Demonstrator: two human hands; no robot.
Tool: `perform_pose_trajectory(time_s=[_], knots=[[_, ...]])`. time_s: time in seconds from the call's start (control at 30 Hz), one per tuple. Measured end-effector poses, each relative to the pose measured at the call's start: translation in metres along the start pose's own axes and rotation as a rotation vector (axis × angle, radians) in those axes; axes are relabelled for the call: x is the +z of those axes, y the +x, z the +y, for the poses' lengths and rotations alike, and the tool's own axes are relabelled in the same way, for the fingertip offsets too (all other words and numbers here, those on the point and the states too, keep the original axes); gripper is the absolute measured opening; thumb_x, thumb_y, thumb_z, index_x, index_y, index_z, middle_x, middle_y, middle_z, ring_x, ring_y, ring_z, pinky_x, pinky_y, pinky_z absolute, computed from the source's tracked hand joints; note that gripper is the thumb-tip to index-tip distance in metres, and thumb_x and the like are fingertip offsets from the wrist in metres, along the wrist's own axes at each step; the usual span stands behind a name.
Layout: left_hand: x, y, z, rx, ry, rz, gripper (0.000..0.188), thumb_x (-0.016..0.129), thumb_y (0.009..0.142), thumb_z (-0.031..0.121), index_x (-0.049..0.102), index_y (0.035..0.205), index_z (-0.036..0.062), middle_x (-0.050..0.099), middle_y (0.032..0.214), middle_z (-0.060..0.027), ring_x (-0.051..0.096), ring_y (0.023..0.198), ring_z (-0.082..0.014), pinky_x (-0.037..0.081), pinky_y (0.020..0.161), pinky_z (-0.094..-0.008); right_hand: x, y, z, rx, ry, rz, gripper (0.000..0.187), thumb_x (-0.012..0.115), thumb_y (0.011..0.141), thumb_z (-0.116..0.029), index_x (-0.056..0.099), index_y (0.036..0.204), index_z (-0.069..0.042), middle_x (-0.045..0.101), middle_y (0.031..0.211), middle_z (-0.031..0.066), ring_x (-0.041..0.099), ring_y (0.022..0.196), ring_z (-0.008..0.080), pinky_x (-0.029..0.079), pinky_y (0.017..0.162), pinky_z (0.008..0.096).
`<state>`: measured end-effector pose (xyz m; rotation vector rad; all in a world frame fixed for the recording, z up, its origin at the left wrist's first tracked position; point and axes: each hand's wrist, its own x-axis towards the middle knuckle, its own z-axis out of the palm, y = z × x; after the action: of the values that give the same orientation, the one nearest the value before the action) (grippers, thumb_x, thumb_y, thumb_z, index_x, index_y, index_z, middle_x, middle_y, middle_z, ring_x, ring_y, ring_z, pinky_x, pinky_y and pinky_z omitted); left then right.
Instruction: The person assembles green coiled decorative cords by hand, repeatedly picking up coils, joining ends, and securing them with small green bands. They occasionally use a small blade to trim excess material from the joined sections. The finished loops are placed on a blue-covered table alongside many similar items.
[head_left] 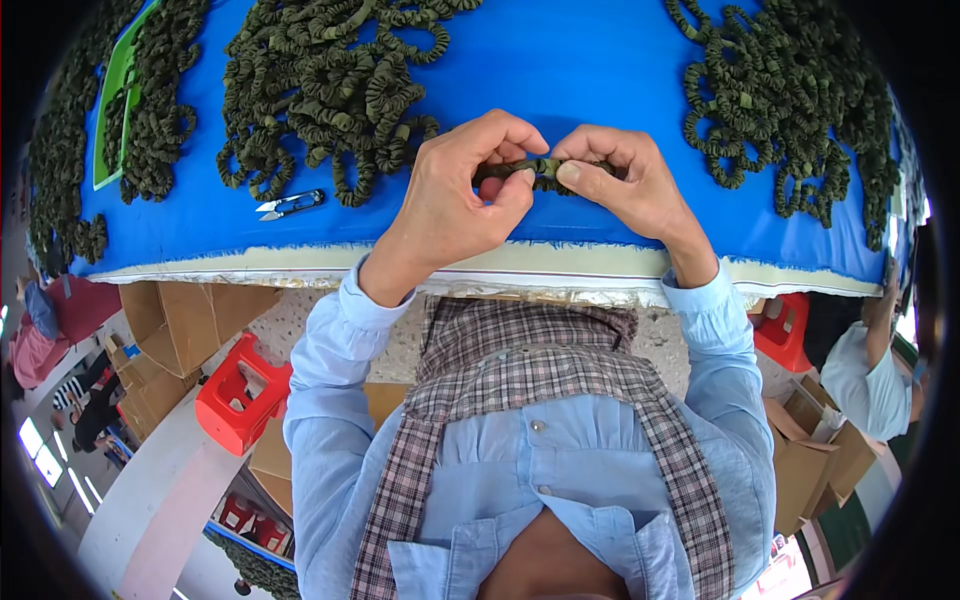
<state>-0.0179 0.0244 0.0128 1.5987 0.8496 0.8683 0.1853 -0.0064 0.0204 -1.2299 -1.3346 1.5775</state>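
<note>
Between my two hands, above the front part of the blue-covered table (560, 80), is a dark olive gathered fabric hair tie (547, 167). My left hand (465, 190) pinches it between thumb and fingers. From the other side my right hand (625, 180) grips it, thumb laid on top. A short smooth stretch of the band shows between the two thumbs; the rest is mostly hidden by my fingers. To the left of my left hand lies a pair of small thread snips (292, 205), blades pointing left. Behind them spreads a heap of similar olive hair ties (320, 90).
More hair ties (785, 95) are piled at the right. A green tray (112, 110) stands at the left among further ties. Below the table edge are cardboard boxes (185, 320) and a red stool (240, 395). Another person (868, 380) is at the far right.
</note>
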Motion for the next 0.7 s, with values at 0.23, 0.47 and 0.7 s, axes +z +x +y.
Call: perform_pose_trajectory(time_s=[0.23, 0.47, 0.7], knots=[[0.005, 0.004, 0.009, -0.057, -0.057, -0.032, 0.022, 0.071, 0.079, 0.002, 0.067, 0.101, 0.0029, 0.055, 0.063, 0.0053, 0.041, 0.053, 0.0016, 0.026, 0.046, -0.0166, -0.004, 0.003, 0.012, -0.124, 0.273, 0.060, 0.009, 0.063, 0.086, -0.008, 0.063, 0.081, -0.002, 0.056, 0.066, -0.0014, 0.046, 0.060, 0.0044, 0.036, 0.053, 0.0211], [0.015, 0.004, 0.002, 0.014, 0.013, 0.049, 0.008, 0.072, 0.077, 0.002, 0.068, 0.084, 0.0013, 0.061, 0.061, 0.0014, 0.050, 0.054, -0.0001, 0.038, 0.045, -0.0177, -0.002, 0.002, 0.016, -0.161, 0.238, 0.090, 0.009, 0.061, 0.085, -0.006, 0.063, 0.077, -0.002, 0.056, 0.065, -0.0007, 0.045, 0.058, 0.0046, 0.034, 0.051, 0.0216], [0.006, 0.003, 0.004, -0.025, 0.066, 0.036, 0.008, 0.071, 0.075, 0.000, 0.065, 0.080, 0.0017, 0.061, 0.063, -0.0008, 0.049, 0.052, -0.0017, 0.037, 0.045, -0.0188, -0.007, 0.002, 0.015, -0.129, 0.277, 0.110, 0.010, 0.060, 0.083, -0.006, 0.062, 0.074, -0.003, 0.055, 0.061, 0.0002, 0.045, 0.058, 0.0053, 0.032, 0.053, 0.0223]])
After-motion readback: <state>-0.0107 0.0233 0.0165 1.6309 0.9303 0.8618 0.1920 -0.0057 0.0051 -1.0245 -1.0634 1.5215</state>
